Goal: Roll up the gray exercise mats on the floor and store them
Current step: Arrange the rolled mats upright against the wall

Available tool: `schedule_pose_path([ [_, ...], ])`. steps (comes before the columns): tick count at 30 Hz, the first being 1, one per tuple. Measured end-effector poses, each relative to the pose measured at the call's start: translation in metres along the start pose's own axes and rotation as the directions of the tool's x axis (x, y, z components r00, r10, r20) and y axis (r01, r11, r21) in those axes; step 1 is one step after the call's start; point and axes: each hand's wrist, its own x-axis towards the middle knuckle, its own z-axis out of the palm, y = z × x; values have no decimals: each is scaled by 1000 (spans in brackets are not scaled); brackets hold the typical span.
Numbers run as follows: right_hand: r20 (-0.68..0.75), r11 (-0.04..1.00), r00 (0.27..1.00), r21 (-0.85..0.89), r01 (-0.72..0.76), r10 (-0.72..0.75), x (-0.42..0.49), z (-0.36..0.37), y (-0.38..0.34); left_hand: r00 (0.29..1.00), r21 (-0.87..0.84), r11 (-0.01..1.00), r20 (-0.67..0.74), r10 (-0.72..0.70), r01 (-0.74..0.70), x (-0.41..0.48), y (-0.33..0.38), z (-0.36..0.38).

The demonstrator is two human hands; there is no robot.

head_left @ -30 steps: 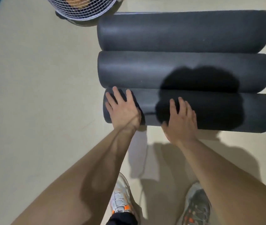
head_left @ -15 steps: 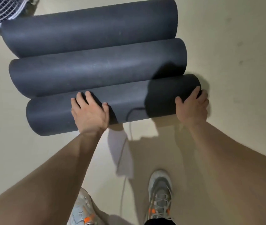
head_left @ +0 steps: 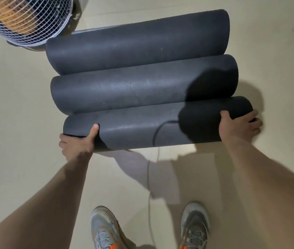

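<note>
Gray exercise mats (head_left: 124,92), three rolled side by side on the floor (head_left: 17,105), start just beside a wire-guarded fan (head_left: 22,20). The roll farthest from the fan (head_left: 133,130) is gripped at both ends, left hand (head_left: 78,144) and right hand (head_left: 239,126) each curled round it.

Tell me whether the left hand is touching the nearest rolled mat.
Touching. The head view shows the left hand gripping the nearest rolled mat at its left end, thumb laid over the top and fingers curled under the end.
</note>
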Motion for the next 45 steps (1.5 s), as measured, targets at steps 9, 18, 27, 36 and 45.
schedule_pose_path([
  [9,0,992,992,-24,-124,124,21,-10,-3,995,-37,998,-86,-47,44,4,2,7],
  [18,-12,848,928,-410,335,-372,-27,22,-18,974,-177,962,-52,-219,207,-17,-8,20],
  [27,552,392,671,-547,739,-495,-57,31,-65,774,-475,666,580,-255,575,-107,6,72],
  [36,818,535,550,-393,748,-168,-144,64,-11,824,-509,696,523,-216,506,-99,-75,27],
  [45,894,736,411,-156,659,-178,-133,99,-25,639,-469,531,746,-190,706,-115,-122,44],
])
